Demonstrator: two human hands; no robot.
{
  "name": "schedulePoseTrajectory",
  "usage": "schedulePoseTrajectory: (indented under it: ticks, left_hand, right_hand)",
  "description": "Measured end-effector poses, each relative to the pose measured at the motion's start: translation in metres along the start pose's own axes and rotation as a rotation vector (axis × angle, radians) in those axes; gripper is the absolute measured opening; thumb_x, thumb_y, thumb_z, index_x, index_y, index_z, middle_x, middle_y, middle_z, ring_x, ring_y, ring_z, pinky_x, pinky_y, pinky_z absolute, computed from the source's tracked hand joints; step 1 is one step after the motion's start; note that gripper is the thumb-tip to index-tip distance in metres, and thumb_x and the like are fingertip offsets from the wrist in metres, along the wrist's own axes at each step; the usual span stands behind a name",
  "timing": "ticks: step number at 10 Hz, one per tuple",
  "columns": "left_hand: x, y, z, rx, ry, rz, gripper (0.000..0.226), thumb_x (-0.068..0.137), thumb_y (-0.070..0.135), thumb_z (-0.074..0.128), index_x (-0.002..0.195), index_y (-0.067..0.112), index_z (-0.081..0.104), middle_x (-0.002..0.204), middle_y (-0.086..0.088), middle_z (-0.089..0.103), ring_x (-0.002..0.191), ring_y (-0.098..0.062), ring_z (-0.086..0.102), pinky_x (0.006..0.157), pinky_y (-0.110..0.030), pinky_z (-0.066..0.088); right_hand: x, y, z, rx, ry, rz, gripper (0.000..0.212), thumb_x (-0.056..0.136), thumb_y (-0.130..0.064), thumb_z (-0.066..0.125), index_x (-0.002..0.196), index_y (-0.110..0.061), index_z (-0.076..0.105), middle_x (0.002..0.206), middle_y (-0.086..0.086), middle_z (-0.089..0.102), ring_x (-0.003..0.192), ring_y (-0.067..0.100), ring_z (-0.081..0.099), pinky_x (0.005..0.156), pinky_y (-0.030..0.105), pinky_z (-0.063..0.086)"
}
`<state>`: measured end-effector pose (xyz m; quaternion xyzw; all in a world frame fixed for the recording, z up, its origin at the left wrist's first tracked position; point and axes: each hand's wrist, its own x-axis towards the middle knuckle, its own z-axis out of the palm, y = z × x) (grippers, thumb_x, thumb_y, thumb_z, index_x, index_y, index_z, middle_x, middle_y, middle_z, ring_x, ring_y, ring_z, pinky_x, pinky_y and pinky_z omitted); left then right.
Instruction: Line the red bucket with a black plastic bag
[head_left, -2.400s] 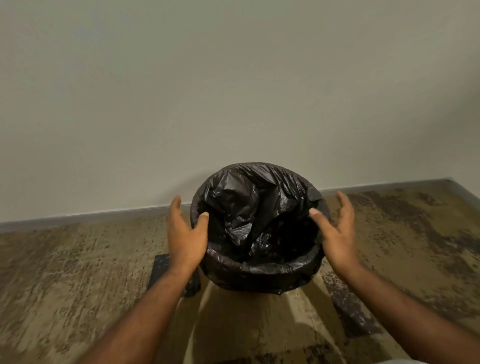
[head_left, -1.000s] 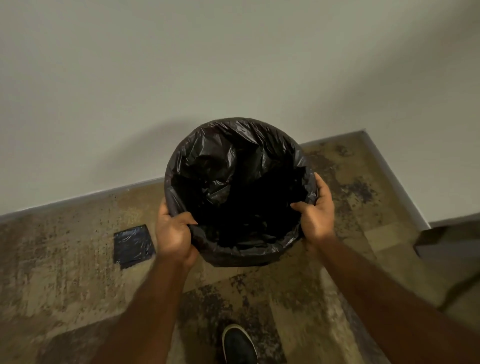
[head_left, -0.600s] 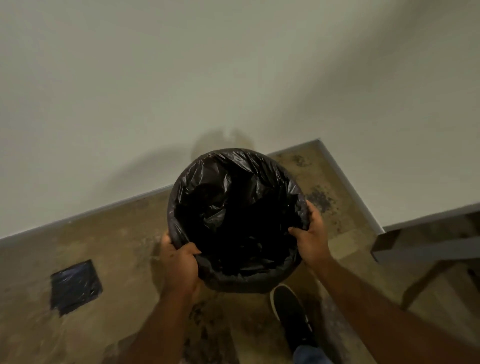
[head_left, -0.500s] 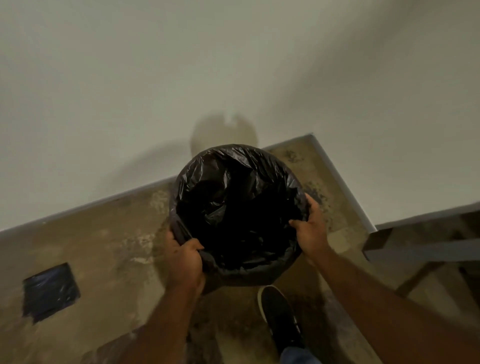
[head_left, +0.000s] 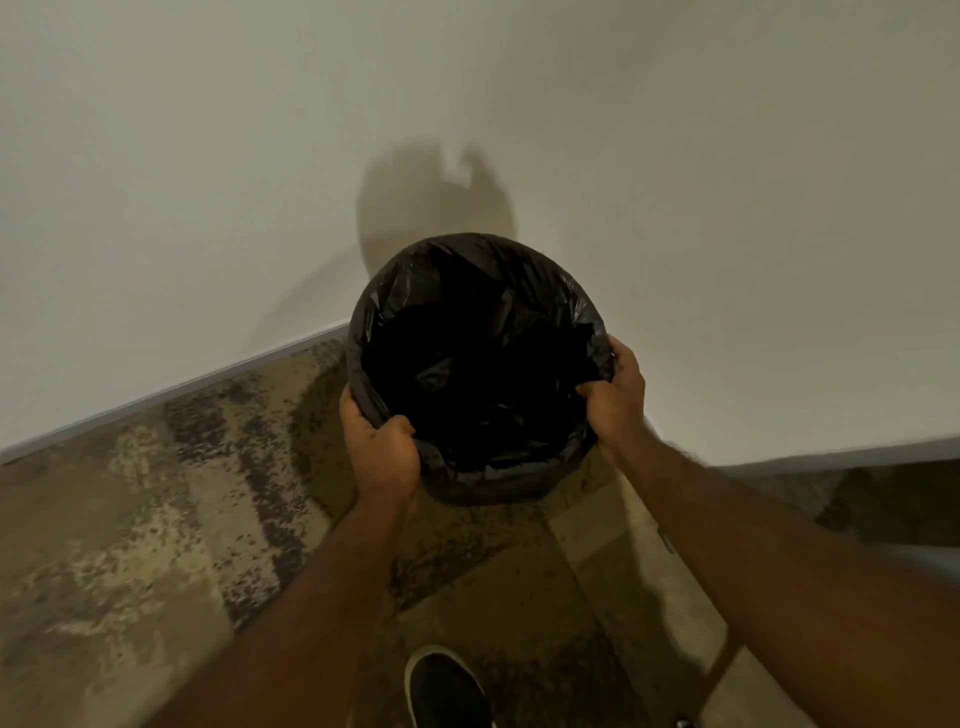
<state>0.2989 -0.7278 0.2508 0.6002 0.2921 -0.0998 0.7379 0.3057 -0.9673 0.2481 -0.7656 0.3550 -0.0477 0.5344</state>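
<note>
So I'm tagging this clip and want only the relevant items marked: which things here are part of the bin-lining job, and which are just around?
Part of the job:
- black plastic bag, folded over the rim of the bucket, whose red is hidden
- left hand, gripping the bagged rim
- right hand, gripping the bagged rim

Just around:
- black shoe
- patterned floor
- wall

left hand (head_left: 382, 449) clenched, right hand (head_left: 615, 397) clenched, both forearms extended forward
</note>
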Motion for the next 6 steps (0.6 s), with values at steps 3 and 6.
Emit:
schedulePoseTrajectory:
  ticks: [3,6]
  left_hand:
    - [0.025,-0.023,0.019,0.095,-0.024,-0.031,0.079,0.090,-0.016,0.046,0.157,0.016,0.018,0.153,-0.013,0.040,0.136,-0.032,0.045,0.111,-0.047,0.042]
    - [0.012,-0.007,-0.004,0.274,-0.092,-0.069,0.086,0.094,0.020,0.066,0.158,0.019,0.008,0.160,-0.008,0.031,0.142,-0.026,0.039,0.112,-0.040,0.039]
  right_hand:
    - [0.037,0.024,0.007,-0.053,0.006,-0.040,0.062,0.080,0.005,0.053,0.137,-0.017,0.051,0.110,-0.010,0.060,0.104,0.016,0.057,0.097,0.036,0.049]
    - [0.028,0.010,-0.003,-0.362,-0.006,-0.134,0.067,0.086,-0.021,0.068,0.145,-0.013,0.037,0.145,0.011,0.046,0.132,0.029,0.046,0.109,0.033,0.033]
